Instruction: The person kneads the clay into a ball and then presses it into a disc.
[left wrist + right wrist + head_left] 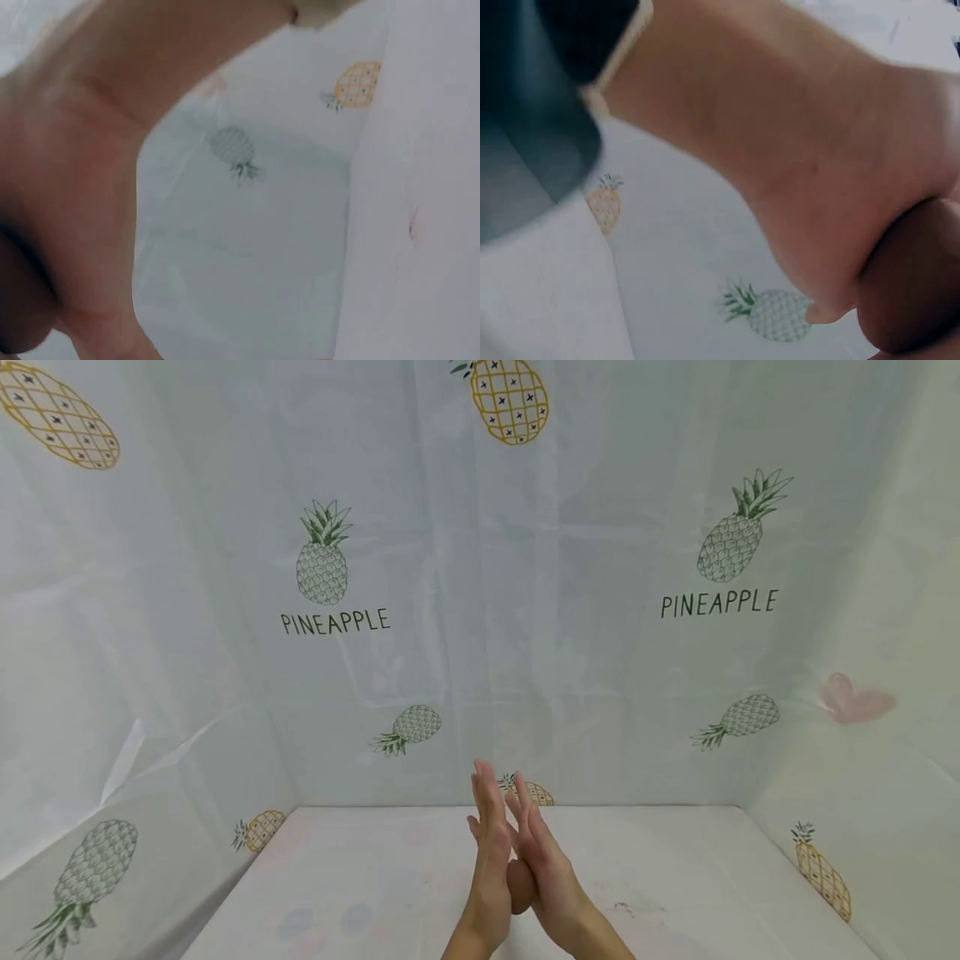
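A smooth, rounded brown lump (pixel 521 887) sits between the two palms in the head view, low and near the centre. What it is made of, I cannot tell. My left hand (pixel 491 868) presses against its left side, fingers straight and pointing up. From the other side my right hand (pixel 553 881) presses it with its palm, fingers also extended upward. The fingertips of the two hands stand slightly apart. Part of the brown lump (pixel 26 307) shows at the lower left of the left wrist view, and it appears again as a dark brown lump (pixel 919 281) in the right wrist view.
Beneath the hands lies a white tabletop (pixel 360 868), with small brownish specks (pixel 624 907) to the right of the hands. A pale curtain (pixel 495 610) printed with pineapples hangs behind the table and along both sides. A dark cuff (pixel 589 37) shows in the right wrist view.
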Available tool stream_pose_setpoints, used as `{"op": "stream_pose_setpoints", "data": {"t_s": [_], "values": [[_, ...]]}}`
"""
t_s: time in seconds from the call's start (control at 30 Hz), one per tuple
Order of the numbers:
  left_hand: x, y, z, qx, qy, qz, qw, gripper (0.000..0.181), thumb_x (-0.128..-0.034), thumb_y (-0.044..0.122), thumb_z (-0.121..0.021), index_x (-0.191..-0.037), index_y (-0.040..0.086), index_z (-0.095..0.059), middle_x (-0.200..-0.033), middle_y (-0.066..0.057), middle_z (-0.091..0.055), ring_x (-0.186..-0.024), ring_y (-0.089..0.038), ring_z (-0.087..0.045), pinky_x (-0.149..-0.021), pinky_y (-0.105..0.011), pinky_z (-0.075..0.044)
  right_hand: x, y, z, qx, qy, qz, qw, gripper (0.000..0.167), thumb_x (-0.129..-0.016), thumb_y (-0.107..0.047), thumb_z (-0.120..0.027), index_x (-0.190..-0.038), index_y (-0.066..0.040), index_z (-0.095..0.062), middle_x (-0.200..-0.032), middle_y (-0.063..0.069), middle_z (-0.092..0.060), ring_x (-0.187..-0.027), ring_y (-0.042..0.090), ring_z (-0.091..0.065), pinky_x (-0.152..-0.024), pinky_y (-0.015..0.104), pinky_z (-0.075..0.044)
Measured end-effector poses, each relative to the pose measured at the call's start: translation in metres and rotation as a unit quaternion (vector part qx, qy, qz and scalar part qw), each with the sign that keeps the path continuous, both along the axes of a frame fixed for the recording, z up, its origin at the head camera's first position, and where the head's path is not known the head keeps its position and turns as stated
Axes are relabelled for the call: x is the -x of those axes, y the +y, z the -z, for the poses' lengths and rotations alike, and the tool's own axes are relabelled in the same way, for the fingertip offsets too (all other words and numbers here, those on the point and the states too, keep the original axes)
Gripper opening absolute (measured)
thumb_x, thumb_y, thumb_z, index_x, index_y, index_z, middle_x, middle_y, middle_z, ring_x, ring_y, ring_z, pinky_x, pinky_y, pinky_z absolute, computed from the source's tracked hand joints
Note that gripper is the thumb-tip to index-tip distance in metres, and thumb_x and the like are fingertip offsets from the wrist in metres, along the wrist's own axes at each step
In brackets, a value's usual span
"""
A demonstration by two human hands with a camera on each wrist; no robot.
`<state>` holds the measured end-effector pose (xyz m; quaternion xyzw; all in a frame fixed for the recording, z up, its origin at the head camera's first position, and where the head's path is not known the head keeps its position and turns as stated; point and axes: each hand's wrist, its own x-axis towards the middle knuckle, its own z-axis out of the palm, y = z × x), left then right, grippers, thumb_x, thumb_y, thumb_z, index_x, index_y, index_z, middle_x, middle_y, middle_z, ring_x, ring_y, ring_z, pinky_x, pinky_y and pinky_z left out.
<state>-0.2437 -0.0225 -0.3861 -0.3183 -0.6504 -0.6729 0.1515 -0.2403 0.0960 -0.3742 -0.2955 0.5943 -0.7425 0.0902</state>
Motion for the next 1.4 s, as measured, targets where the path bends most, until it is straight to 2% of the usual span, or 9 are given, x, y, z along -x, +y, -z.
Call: {"op": "stream_pose_setpoints", "data": {"t_s": [0.17, 0.4, 0.57, 0.73, 0.8, 0.93, 1.03, 1.23, 1.4], "values": [[0.013, -0.008, 0.005, -0.013, -0.002, -0.024, 0.9996, 0.060, -0.1137, 0.034, -0.011, -0.168, 0.039, 0.013, -0.174, 0.014, 0.023, -0.160, -0.015, 0.028, -0.116, -0.066, 0.032, -0.011, -0.002, -0.007, -0.001, 0.012, 0.008, 0.9999, 0.057, -0.113, -0.056, -0.004, -0.167, -0.048, 0.014, -0.175, -0.002, 0.022, -0.162, 0.039, 0.016, -0.119, 0.077, 0.015], [0.017, -0.002, 0.017, -0.004, -0.025, -0.014, 0.9996, 0.058, -0.1140, 0.038, -0.009, -0.168, 0.039, 0.013, -0.174, 0.014, 0.022, -0.160, -0.019, 0.028, -0.113, -0.068, 0.034, -0.020, 0.005, -0.019, 0.028, 0.084, 0.056, 0.9945, 0.054, -0.113, -0.050, 0.001, -0.167, -0.051, 0.007, -0.176, -0.008, 0.016, -0.163, 0.031, 0.015, -0.116, 0.077, 0.020], [0.003, 0.013, 0.017, 0.026, -0.033, 0.043, 0.9982, 0.057, -0.1150, 0.035, -0.007, -0.168, 0.037, 0.014, -0.174, 0.019, 0.022, -0.160, -0.014, 0.027, -0.115, -0.067, 0.032, -0.016, 0.017, -0.022, 0.051, 0.133, 0.090, 0.9857, 0.056, -0.112, -0.046, 0.004, -0.167, -0.047, 0.013, -0.175, -0.011, 0.020, -0.162, 0.030, 0.022, -0.116, 0.074, 0.024], [-0.020, 0.020, 0.008, 0.026, -0.099, 0.100, 0.9897, 0.055, -0.1145, 0.046, -0.006, -0.165, 0.050, 0.015, -0.169, 0.028, 0.025, -0.155, -0.026, 0.036, -0.107, -0.079, 0.030, -0.006, 0.027, -0.019, 0.062, 0.136, 0.128, 0.9805, 0.057, -0.112, -0.048, 0.001, -0.167, -0.045, 0.015, -0.175, -0.013, 0.020, -0.161, 0.029, 0.025, -0.114, 0.075, 0.027], [-0.028, 0.020, 0.003, 0.023, -0.117, 0.110, 0.9868, 0.054, -0.1143, 0.049, -0.007, -0.164, 0.054, 0.014, -0.168, 0.030, 0.025, -0.153, -0.029, 0.038, -0.104, -0.082, 0.029, -0.002, 0.028, -0.016, 0.060, 0.133, 0.144, 0.9787, 0.057, -0.112, -0.047, 0.000, -0.167, -0.046, 0.014, -0.175, -0.015, 0.019, -0.161, 0.027, 0.024, -0.114, 0.076, 0.026], [-0.034, 0.018, -0.003, 0.015, -0.118, 0.109, 0.9869, 0.053, -0.1144, 0.049, -0.007, -0.164, 0.055, 0.011, -0.169, 0.031, 0.023, -0.154, -0.027, 0.037, -0.106, -0.081, 0.029, 0.004, 0.024, -0.009, 0.047, 0.117, 0.151, 0.9805, 0.055, -0.113, -0.046, -0.002, -0.167, -0.049, 0.012, -0.174, -0.017, 0.019, -0.161, 0.026, 0.023, -0.115, 0.077, 0.023], [-0.029, 0.015, -0.002, 0.005, -0.103, 0.097, 0.9899, 0.053, -0.1141, 0.047, -0.005, -0.164, 0.054, 0.011, -0.170, 0.031, 0.021, -0.155, -0.023, 0.036, -0.110, -0.077, 0.030, 0.005, 0.018, -0.004, 0.027, 0.085, 0.135, 0.9868, 0.053, -0.114, -0.049, -0.004, -0.165, -0.054, 0.011, -0.173, -0.019, 0.022, -0.162, 0.025, 0.023, -0.116, 0.078, 0.020], [-0.005, 0.006, 0.004, -0.012, -0.043, 0.058, 0.9973, 0.057, -0.1134, 0.041, -0.004, -0.167, 0.044, 0.014, -0.174, 0.022, 0.022, -0.158, -0.007, 0.028, -0.119, -0.059, 0.031, 0.003, 0.003, 0.003, -0.010, 0.044, 0.110, 0.9929, 0.052, -0.113, -0.055, -0.003, -0.164, -0.057, 0.008, -0.174, -0.016, 0.022, -0.163, 0.030, 0.019, -0.115, 0.079, 0.019], [0.008, -0.004, 0.004, -0.029, -0.026, 0.016, 0.9991, 0.058, -0.1138, 0.040, -0.009, -0.168, 0.042, 0.013, -0.174, 0.018, 0.023, -0.159, -0.008, 0.026, -0.117, -0.062, 0.032, -0.004, -0.004, 0.001, -0.009, 0.036, 0.068, 0.9970, 0.056, -0.112, -0.057, 0.000, -0.166, -0.049, 0.014, -0.174, -0.011, 0.021, -0.162, 0.035, 0.020, -0.118, 0.076, 0.018]]}}
